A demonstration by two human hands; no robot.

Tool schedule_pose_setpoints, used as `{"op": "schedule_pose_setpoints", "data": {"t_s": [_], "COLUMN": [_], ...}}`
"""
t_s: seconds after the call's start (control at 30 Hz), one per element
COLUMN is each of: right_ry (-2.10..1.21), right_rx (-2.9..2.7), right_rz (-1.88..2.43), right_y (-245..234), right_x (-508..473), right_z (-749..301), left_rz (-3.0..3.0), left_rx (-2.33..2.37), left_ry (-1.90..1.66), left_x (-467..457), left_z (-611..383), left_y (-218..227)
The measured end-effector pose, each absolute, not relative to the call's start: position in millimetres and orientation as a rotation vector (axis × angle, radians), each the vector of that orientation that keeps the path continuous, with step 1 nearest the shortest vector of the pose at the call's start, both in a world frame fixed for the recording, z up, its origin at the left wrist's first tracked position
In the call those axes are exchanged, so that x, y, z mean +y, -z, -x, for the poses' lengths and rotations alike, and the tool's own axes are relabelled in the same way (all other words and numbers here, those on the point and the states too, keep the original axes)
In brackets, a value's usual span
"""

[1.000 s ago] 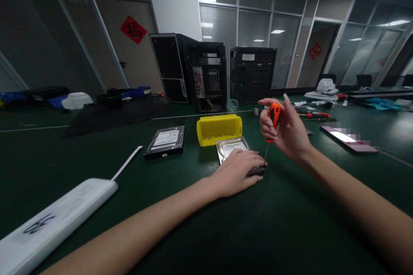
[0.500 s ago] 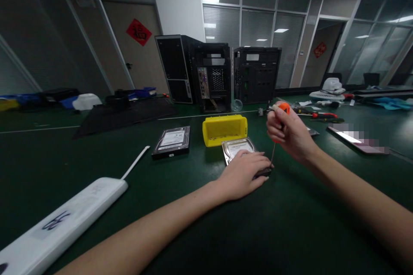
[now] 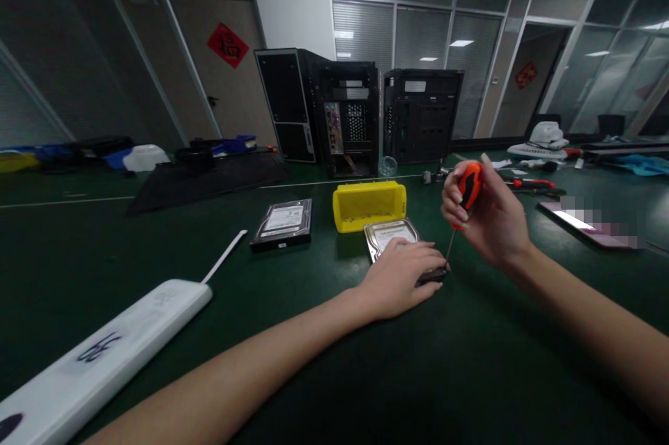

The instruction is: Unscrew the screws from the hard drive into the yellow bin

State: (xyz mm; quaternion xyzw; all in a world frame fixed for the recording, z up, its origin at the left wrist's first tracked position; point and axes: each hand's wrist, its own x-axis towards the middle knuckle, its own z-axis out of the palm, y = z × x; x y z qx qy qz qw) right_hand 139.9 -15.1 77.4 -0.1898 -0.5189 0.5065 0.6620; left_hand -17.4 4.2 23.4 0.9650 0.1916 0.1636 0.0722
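My left hand (image 3: 400, 278) lies over a silver hard drive (image 3: 385, 234), fingers across its top and thumb along the near side, holding it against the table. Its lower right part is mostly hidden under the hand. In my right hand (image 3: 491, 219) is a screwdriver (image 3: 470, 185) with an orange and black handle. The thin shaft slants down, its tip at the drive's right corner beside my left fingertips. Whether a screw sits under the tip cannot be made out. Just behind the drive stands a yellow bin (image 3: 370, 208) with small bits inside. A second hard drive (image 3: 283, 223) lies to the left.
A white power strip (image 3: 112, 354) with a cable runs along the left front. Black computer cases (image 3: 421, 114) stand at the back. To the right are red-handled pliers (image 3: 532, 184) and a flat phone-like slab (image 3: 585, 223). A black mat (image 3: 203, 184) lies at the back left.
My right hand has rolled round the screwdriver, its fingers loosened and the orange handle now more exposed. The tip stays at the drive's corner. My left hand keeps its place; the view has shifted slightly.
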Motion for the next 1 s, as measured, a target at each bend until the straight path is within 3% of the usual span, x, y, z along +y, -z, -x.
{"op": "schedule_pose_setpoints", "data": {"t_s": [1.0], "right_ry": [-1.023], "right_rx": [-1.172], "right_rz": [0.473], "right_y": [-75.8], "right_x": [-10.2], "right_z": [-137.4], "left_rz": [-2.933], "left_rx": [0.561], "left_ry": [-0.471], "left_x": [8.2], "left_z": [16.7], "left_y": [-23.5]}}
